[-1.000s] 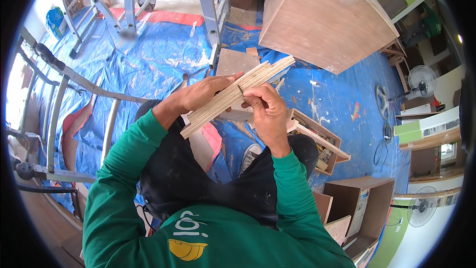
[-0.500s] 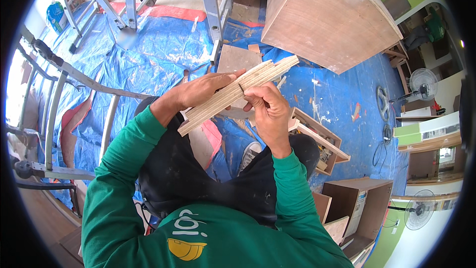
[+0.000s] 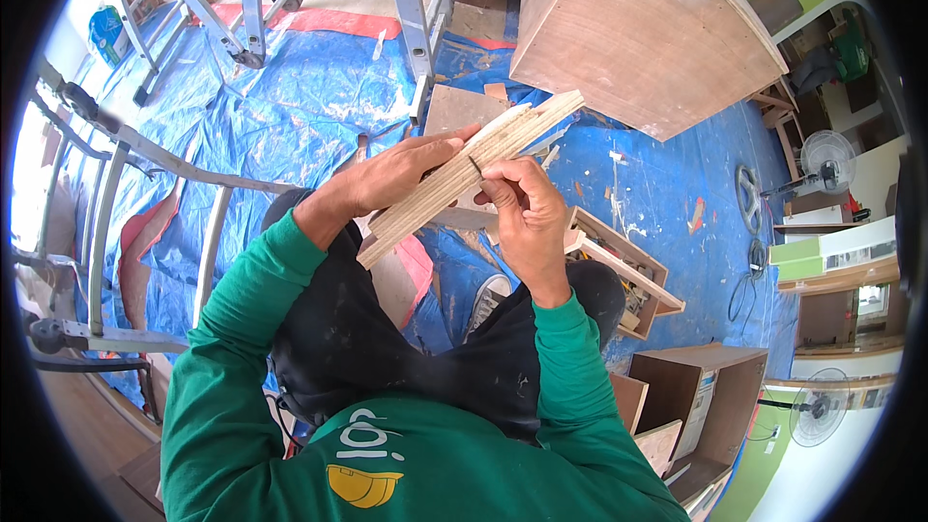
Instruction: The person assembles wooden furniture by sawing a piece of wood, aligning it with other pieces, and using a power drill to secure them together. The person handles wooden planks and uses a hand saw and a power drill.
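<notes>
A bundle of pale plywood strips (image 3: 425, 195) slants across in front of me, above my knees. Its layered edges face up, and the far ends are uneven. My left hand (image 3: 411, 166) grips it from the left, thumb along the top and the other fingers partly hidden. My right hand (image 3: 525, 201) is closed in a pinch against the right edge, near the middle. By its fingertips a short, thin dark mark or piece (image 3: 475, 164) lies across the wood. Whether those fingers hold it cannot be made out.
Blue sheeting (image 3: 319, 77) covers the floor. Aluminium ladders (image 3: 418, 24) stand ahead, and a metal frame (image 3: 179, 166) is at my left. A large wooden cabinet (image 3: 638, 34) stands ahead right. An open wooden toolbox (image 3: 633, 275) sits beside my right knee, with a box cabinet (image 3: 710, 387) behind it.
The plywood strips have tilted and turned slightly, their far end rising a little and their near end shifting right. Both hands keep nearly the same places on them.
</notes>
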Available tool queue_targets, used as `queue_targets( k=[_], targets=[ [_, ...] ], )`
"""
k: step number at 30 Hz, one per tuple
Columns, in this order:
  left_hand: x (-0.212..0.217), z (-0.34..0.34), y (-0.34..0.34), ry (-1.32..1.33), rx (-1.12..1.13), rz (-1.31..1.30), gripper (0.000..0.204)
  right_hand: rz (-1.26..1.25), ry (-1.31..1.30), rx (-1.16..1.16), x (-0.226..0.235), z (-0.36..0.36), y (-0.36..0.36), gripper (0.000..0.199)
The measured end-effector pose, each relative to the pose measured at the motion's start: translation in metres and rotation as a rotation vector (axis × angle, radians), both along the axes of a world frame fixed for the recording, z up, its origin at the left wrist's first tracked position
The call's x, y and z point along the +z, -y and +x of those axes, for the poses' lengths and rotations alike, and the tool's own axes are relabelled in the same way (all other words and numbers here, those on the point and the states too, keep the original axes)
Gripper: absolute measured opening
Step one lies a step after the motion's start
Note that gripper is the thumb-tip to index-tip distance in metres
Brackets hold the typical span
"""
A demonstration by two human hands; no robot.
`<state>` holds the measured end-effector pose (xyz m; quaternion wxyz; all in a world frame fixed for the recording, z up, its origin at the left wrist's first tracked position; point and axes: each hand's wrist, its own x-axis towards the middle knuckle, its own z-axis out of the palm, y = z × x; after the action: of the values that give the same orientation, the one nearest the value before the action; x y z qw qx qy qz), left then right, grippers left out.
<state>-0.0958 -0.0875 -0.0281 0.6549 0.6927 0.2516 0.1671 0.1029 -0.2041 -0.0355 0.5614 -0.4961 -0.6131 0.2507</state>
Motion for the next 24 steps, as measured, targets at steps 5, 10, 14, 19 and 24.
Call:
queue_targets(
  k=[5,10,14,19,24],
  targets=[
    [0.006,0.003,0.000,0.015,0.009,-0.084,0.069,0.030,0.090,-0.041,-0.001,0.000,0.000,0.009],
    [0.003,0.010,0.006,0.090,0.044,0.019,0.094,-0.003,-0.117,-0.169,0.004,0.003,0.001,0.016],
    [0.008,0.021,0.014,0.022,0.066,0.106,0.105,0.070,-0.644,-0.567,0.015,0.041,-0.024,0.023],
    [-0.011,0.038,0.036,-0.077,-0.014,0.349,0.096,-0.032,-1.279,-0.211,0.018,0.055,-0.037,0.023],
    [-0.006,0.044,0.048,0.034,-0.030,0.123,0.090,-0.102,-0.990,-0.053,0.015,0.036,-0.031,0.020]
  ],
)
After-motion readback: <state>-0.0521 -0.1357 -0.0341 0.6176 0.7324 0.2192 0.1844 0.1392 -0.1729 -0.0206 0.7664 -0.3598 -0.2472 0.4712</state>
